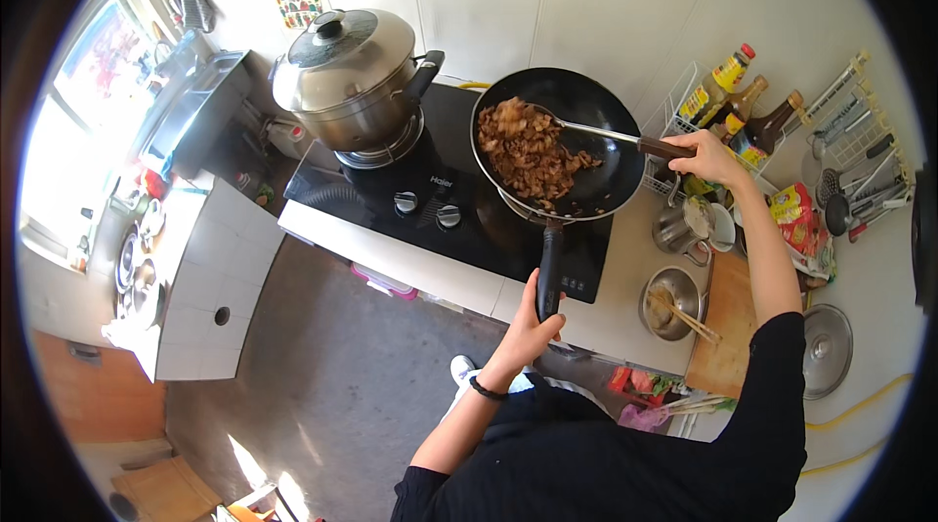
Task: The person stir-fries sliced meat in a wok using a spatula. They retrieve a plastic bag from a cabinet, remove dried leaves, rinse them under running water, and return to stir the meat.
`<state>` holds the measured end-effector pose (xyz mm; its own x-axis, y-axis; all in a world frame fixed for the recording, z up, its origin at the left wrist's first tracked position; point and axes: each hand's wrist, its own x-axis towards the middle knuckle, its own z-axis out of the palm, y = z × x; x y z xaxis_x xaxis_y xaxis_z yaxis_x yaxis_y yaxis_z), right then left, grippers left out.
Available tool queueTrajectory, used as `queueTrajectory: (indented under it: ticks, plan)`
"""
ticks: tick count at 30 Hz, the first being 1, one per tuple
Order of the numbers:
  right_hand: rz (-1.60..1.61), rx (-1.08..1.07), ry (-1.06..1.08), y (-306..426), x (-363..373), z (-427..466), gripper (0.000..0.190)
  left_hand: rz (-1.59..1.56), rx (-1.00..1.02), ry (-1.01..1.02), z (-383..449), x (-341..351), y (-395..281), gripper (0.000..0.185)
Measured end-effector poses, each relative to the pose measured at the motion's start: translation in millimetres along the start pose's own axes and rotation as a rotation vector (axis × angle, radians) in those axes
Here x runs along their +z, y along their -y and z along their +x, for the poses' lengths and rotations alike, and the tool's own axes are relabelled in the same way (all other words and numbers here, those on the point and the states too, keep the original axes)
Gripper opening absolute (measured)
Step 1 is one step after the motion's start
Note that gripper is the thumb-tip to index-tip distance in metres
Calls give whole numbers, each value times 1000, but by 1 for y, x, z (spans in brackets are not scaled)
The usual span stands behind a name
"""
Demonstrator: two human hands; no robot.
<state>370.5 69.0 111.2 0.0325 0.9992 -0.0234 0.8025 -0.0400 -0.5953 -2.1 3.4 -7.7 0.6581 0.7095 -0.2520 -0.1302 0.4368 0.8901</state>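
My left hand (531, 324) is closed around the black handle of a frying pan (612, 119), which sits over the right burner of a black glass gas hob (469, 236). Browned, chopped food, which looks like meat, (524, 152) lies heaped on the pan's left side. With my right hand (705, 158) I hold the dark handle of a metal cooking utensil (601, 131); it reaches into the food, and its head is partly hidden there.
A lidded steel pot (352, 82) stands on the left burner. Right of the hob are a steel jug (674, 229), a metal bowl (663, 302) with chopsticks, and a wooden board (725, 331). Sauce bottles (744, 108) stand in a wire rack by the wall.
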Motion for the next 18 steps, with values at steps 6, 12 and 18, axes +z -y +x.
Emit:
queueTrajectory:
  ticks: [6, 12, 18]
  plan:
    - [-627, -296, -231, 53, 10, -75, 45, -52, 0, -44, -2, 4, -3, 77]
    - [-883, -320, -326, 65, 11, -148, 44, -61, -2, -58, -4, 8, -6, 74]
    - [-899, -182, -290, 108, -16, -180, 40, -52, 0, -46, -4, 10, -4, 73]
